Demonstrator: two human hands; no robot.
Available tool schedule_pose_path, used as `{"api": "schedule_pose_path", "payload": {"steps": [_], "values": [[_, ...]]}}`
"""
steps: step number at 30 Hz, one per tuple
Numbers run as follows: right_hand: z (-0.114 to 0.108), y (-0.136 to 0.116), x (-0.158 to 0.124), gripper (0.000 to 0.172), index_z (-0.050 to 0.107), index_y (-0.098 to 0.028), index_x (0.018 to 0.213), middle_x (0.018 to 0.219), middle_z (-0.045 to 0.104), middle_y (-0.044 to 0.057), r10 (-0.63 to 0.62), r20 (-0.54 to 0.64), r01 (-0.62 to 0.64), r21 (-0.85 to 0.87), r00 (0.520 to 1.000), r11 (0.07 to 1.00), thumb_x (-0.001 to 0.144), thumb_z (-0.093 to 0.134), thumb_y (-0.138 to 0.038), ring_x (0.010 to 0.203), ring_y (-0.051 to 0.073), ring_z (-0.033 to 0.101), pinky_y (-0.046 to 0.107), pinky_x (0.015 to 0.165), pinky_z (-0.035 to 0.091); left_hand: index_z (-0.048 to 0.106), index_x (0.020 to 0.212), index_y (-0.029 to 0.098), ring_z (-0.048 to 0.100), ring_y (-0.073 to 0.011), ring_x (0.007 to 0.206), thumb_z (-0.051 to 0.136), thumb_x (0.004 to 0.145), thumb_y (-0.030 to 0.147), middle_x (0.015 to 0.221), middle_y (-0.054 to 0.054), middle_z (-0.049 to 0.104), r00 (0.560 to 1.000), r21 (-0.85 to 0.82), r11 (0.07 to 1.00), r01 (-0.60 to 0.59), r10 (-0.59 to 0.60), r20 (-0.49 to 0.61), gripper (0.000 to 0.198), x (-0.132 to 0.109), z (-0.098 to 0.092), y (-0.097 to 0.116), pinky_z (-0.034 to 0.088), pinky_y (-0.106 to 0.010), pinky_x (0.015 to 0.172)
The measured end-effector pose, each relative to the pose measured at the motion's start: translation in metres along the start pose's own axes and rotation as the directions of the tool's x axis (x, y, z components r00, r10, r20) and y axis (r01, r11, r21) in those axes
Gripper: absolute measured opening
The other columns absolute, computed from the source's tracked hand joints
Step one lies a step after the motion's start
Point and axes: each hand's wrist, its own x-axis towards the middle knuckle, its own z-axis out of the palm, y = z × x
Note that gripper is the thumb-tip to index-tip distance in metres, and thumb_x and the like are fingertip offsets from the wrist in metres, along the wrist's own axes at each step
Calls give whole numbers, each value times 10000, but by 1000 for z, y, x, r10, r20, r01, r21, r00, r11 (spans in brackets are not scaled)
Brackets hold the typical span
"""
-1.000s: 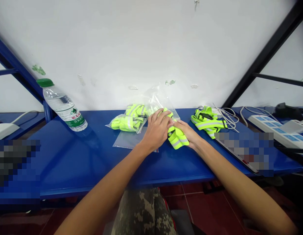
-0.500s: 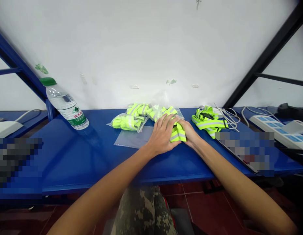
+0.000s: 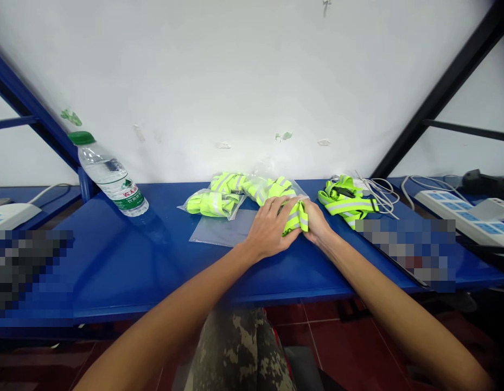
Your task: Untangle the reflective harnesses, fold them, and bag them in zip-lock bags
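Note:
A folded neon-yellow reflective strap point(image 3: 297, 217) with grey stripes is bunched between my two hands, low over the blue table. My left hand point(image 3: 272, 227) is closed around its left side, with the thumb underneath. My right hand point(image 3: 315, 220) grips its right side; most of those fingers are hidden. Just behind them lie neon straps in clear plastic bags point(image 3: 272, 188). Another bagged strap point(image 3: 213, 203) sits to the left, beside a flat clear plastic bag point(image 3: 219, 230). Off to the right is a loose, unbagged reflective strap point(image 3: 347, 201) with a black buckle.
A water bottle point(image 3: 113, 176) with a green cap stands at the back left of the blue table point(image 3: 154, 271). White cables point(image 3: 384, 195) and a power strip point(image 3: 463, 214) are on the right. A blurred-out flat object point(image 3: 406, 255) lies near the right front. A white wall rises behind.
Both hands stay in nearly the same place. The strap between them looks more tightly bunched, and the left fingers have curled in a little more.

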Motion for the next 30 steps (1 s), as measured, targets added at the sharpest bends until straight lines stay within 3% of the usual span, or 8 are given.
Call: {"api": "schedule_pose_path", "payload": {"steps": [3,6,11,14,18,21,26,30], "values": [[-2,1,-2,167,635,-179,828,695,680,-12,33,14,-34,33,999,999,706,633,-292,619,163,635,269,579,517,505,1350,208,401,-338,1319,532,923,489,1422,-146,472,992,100,987,-124,121,42,512,0,1,3,367,-520,1084],[-3,1,-2,145,648,-174,827,714,688,-9,71,45,-72,18,996,997,697,624,-234,630,153,636,248,575,514,579,1250,229,429,-342,1285,523,937,447,1358,-134,525,982,226,957,-181,165,90,386,1,3,0,370,-536,1057],[1,-10,-6,137,656,-178,844,735,703,7,164,77,-161,-50,983,986,754,553,-167,685,158,660,270,631,562,602,1210,266,480,-311,1220,532,940,313,1300,-112,560,982,365,912,-188,182,51,283,3,3,-15,375,-519,1038],[6,-16,-11,102,660,-171,861,758,712,22,169,90,-162,-85,981,983,813,571,-183,690,156,663,296,653,588,599,1218,221,530,-280,1127,490,961,303,1217,-131,592,992,396,912,-111,126,-12,292,6,1,-20,427,-453,969],[9,-16,-14,82,640,-157,820,728,705,35,145,54,-140,-96,988,986,854,604,-222,636,146,654,315,650,607,574,1264,193,552,-272,1075,443,979,304,1208,-140,598,995,372,928,6,30,-91,333,9,-1,-18,461,-394,881],[9,-14,-13,97,625,-157,786,666,685,30,122,33,-118,-98,992,988,843,633,-235,607,147,649,305,616,608,549,1302,176,531,-289,1151,438,972,298,1299,-158,563,992,296,952,75,-40,-122,370,8,-1,-13,440,-425,952],[8,-13,-11,153,595,-170,703,594,654,38,123,17,-121,-77,992,990,765,706,-255,621,193,659,311,536,586,349,1468,91,267,-364,1443,540,907,431,1530,-219,365,996,149,986,-77,71,46,682,6,-3,-14,264,-547,1144],[6,-12,-10,182,608,-172,686,647,675,36,65,101,-61,-41,993,997,724,734,-299,723,199,674,315,618,587,334,1472,112,302,-329,1443,501,929,244,1499,-184,425,984,126,983,-134,117,131,583,8,-6,-24,268,-527,1164]]}}
